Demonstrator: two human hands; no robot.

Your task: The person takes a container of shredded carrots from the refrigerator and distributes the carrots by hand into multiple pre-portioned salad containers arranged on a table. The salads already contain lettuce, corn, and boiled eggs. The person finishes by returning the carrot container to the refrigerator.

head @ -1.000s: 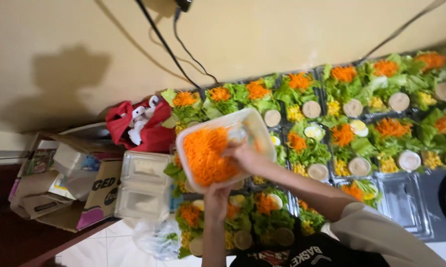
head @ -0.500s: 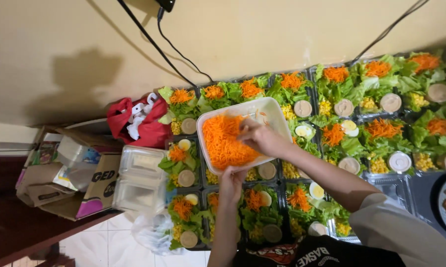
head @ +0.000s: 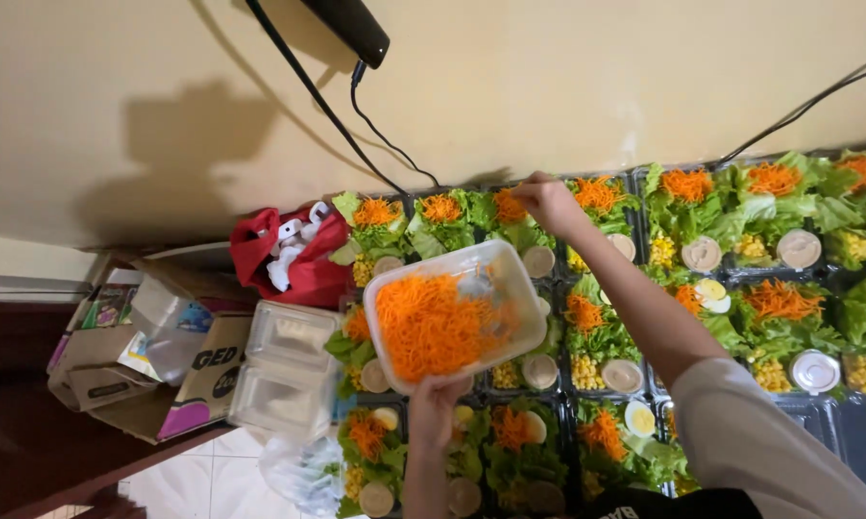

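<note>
**Orange carrot shreds held over rows of salad boxes**

Orange shredded carrot (head: 433, 327) fills a clear plastic tub (head: 457, 312), heaped toward its left half. The left hand (head: 438, 404) holds this tub from below at its near edge, fingers closed around the rim, keeping it tilted above the salad boxes. The right hand (head: 546, 200) reaches out past the tub to the far row, close to the wall. Its fingers are pinched together over a salad box (head: 517, 223) there, touching or just above a small mound of carrot on the lettuce; whether they hold any shreds cannot be told.

Black-based salad boxes (head: 740, 250) stand edge to edge across the tabletop in several rows, running off to the right. Each shows green lettuce, a tuft of carrot, yellow corn, and a small round sauce cup (head: 702, 254); some also have half a boiled egg (head: 709, 290). Left of the boxes, a stack of clear empty lids (head: 284, 370) sits just beside the nearest salads. Behind it lies a red bag (head: 293, 252) with white things inside. Further left, cardboard boxes (head: 135, 356) sit lower down. Black cables (head: 356, 115) run down the cream wall (head: 567, 86) toward the tabletop.
</note>
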